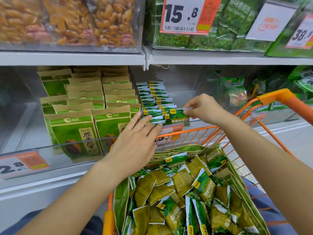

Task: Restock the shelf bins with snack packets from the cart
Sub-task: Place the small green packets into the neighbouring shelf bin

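While pinched by right hand point(204, 108), packet point(178, 114) beside left hand point(135, 141)

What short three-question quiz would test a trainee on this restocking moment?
1. True or false: the right hand pinches a small green packet at the front of the row.
2. What do the left hand's fingers do? A) press against the row's front packets B) grip the cart handle C) hang idle
3. Which colour is the cart frame?

Key: 1 true; 2 A; 3 orange.
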